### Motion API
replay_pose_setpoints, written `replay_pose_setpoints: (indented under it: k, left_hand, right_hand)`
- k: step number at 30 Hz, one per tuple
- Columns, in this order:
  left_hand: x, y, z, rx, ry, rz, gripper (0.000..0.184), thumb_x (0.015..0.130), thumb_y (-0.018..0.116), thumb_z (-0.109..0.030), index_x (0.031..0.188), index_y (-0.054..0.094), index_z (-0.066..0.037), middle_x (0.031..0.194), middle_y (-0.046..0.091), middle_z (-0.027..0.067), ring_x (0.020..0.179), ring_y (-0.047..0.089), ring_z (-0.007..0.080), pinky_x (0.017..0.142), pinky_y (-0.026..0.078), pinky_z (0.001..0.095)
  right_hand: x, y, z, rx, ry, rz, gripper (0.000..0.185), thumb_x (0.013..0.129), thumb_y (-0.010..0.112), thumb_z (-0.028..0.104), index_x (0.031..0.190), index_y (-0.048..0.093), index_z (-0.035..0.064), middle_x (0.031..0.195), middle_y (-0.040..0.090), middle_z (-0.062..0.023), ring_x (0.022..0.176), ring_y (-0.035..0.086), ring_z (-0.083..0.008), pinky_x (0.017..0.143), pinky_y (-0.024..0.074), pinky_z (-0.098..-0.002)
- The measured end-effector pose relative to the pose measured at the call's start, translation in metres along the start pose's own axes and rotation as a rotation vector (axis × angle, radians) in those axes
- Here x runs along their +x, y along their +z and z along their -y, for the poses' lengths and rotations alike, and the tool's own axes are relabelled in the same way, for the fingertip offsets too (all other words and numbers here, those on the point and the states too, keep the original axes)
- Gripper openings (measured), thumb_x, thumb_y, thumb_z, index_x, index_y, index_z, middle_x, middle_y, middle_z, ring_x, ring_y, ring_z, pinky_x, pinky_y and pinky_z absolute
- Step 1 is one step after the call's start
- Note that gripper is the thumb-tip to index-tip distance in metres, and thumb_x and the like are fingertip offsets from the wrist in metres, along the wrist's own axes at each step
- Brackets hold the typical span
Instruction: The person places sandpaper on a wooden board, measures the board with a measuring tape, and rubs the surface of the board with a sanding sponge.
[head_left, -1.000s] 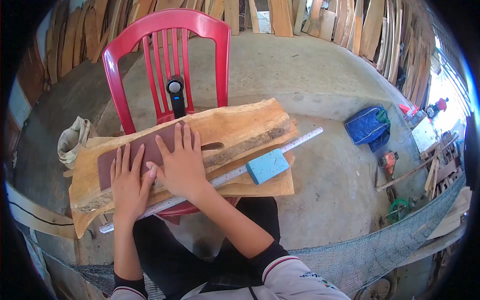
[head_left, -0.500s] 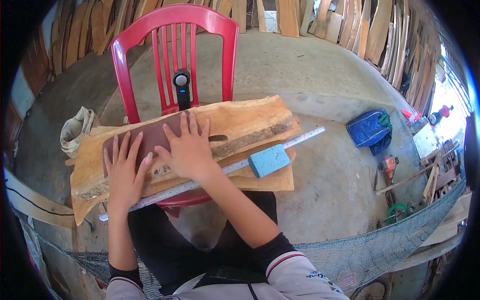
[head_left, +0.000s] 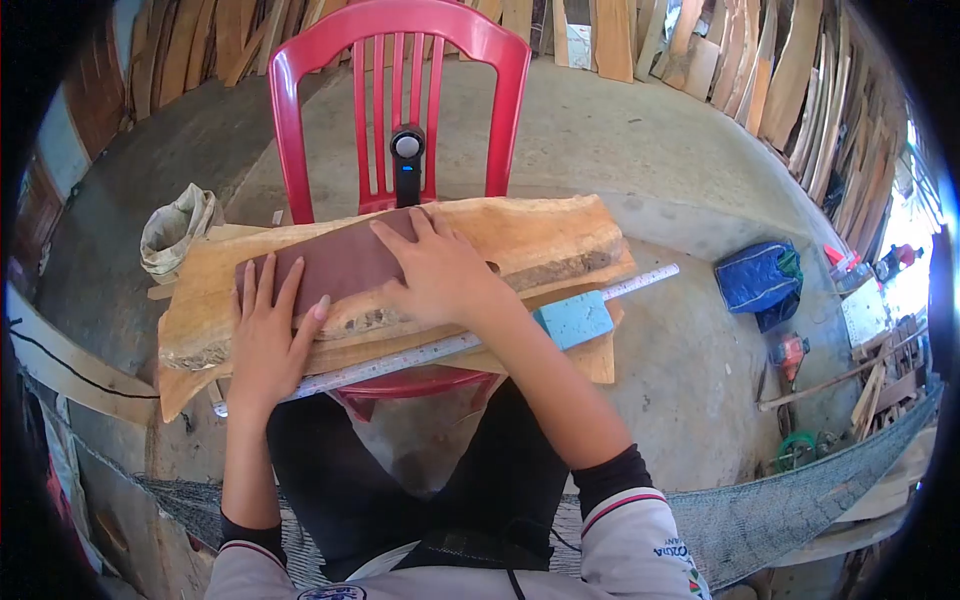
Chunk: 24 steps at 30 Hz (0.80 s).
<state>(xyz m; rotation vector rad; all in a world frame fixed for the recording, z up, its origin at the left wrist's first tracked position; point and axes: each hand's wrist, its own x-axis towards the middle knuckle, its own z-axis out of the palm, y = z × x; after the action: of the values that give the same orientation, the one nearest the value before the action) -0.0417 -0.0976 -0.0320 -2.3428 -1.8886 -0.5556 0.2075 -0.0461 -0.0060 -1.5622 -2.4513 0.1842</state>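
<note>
- My left hand (head_left: 265,350) lies palm down with its fingers parted and extended, the fingertips on the left end of the brown sandpaper sheet (head_left: 340,255); it is closed around nothing.
- My right hand (head_left: 450,275) is open too, fingers spread over the sheet's right end, palm down beside the live-edge wooden board's dark slot; I have nothing pinched in it.
- The sandpaper sheet lies flat on the live-edge wooden board (head_left: 540,225), slanting up to the right.
- Beneath that board I see more wood (head_left: 597,365), its edges showing on my side.
- A speckled white strip (head_left: 642,283) runs diagonally along my side of the top board, passing under my right forearm.
- The light-blue block (head_left: 580,320) sits across the strip, just beside that forearm, which hides part of it.
- Under the boards is the red plastic chair (head_left: 290,130), its slatted back rising beyond them.
- A black device with a round grey head (head_left: 407,175) stands upright before the slats; the board hides its base.
</note>
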Motion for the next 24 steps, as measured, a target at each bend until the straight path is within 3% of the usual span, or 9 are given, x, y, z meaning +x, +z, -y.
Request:
replay_pose_setpoints:
  k: [8,11,14,17,20,21,24]
  left_hand:
    - [0.003,-0.003,0.0,-0.057,-0.014,0.002,0.066,0.105,0.048,-0.055,0.155,0.049,-0.012,0.164,0.036,0.0255,0.155,0.024,0.0465,0.126,0.016,0.0563]
    - [0.009,0.0,0.002,-0.099,-0.008,-0.027,0.065,0.105,0.047,-0.054,0.155,0.05,-0.013,0.163,0.036,0.0259,0.155,0.024,0.0467,0.126,0.016,0.0561]
    - [0.012,0.0,0.001,-0.118,-0.011,-0.026,0.065,0.105,0.046,-0.054,0.155,0.05,-0.013,0.163,0.037,0.0261,0.155,0.025,0.047,0.126,0.015,0.0558]
    - [0.011,0.003,0.001,-0.097,0.0,-0.039,0.064,0.105,0.046,-0.054,0.154,0.051,-0.013,0.163,0.037,0.0265,0.154,0.025,0.0473,0.126,0.015,0.0557]
    - [0.009,0.003,0.0,-0.068,0.016,-0.031,0.065,0.105,0.046,-0.055,0.154,0.051,-0.013,0.163,0.037,0.0268,0.154,0.025,0.0476,0.126,0.015,0.0559]
    - [0.008,0.002,0.001,-0.059,0.012,-0.021,0.065,0.105,0.046,-0.055,0.154,0.051,-0.013,0.163,0.037,0.0269,0.154,0.025,0.0476,0.126,0.015,0.056]
    - [0.011,0.003,-0.002,-0.062,0.024,-0.008,0.065,0.105,0.046,-0.056,0.154,0.051,-0.014,0.163,0.037,0.0273,0.154,0.025,0.0477,0.126,0.015,0.0563]
  right_hand:
    - [0.01,-0.004,-0.016,0.01,-0.109,0.036,0.083,0.084,0.07,0.033,0.161,0.04,0.0188,0.161,0.031,-0.0371,0.152,0.027,-0.0518,0.122,0.034,-0.0542]
    - [0.017,-0.009,-0.022,0.006,-0.115,0.067,0.084,0.087,0.07,0.049,0.161,0.041,0.0195,0.162,0.028,-0.0381,0.152,0.027,-0.0526,0.123,0.0327,-0.0536]
    - [0.023,-0.02,-0.017,0.073,-0.041,0.123,0.081,0.095,0.06,0.062,0.16,0.041,0.0169,0.162,0.031,-0.0353,0.153,0.029,-0.0485,0.124,0.0315,-0.0516]
    - [0.048,-0.005,-0.028,0.281,-0.065,0.084,0.076,0.102,0.046,0.066,0.156,0.048,0.0117,0.154,0.046,-0.0315,0.146,0.04,-0.0446,0.121,0.0356,-0.0495]
    - [0.053,-0.026,-0.019,0.244,-0.028,0.082,0.064,0.106,0.045,0.055,0.148,0.056,0.0079,0.139,0.06,-0.0272,0.136,0.052,-0.0413,0.115,0.0411,-0.0484]
    - [0.063,-0.008,-0.03,0.247,-0.073,-0.071,0.058,0.102,0.055,0.049,0.139,0.063,0.0057,0.125,0.066,-0.0248,0.125,0.058,-0.0415,0.109,0.0454,-0.0482]
    - [0.062,-0.006,-0.033,0.23,-0.149,-0.244,0.048,0.096,0.066,0.038,0.13,0.066,0.0048,0.121,0.067,-0.0231,0.12,0.06,-0.0407,0.104,0.0475,-0.049]
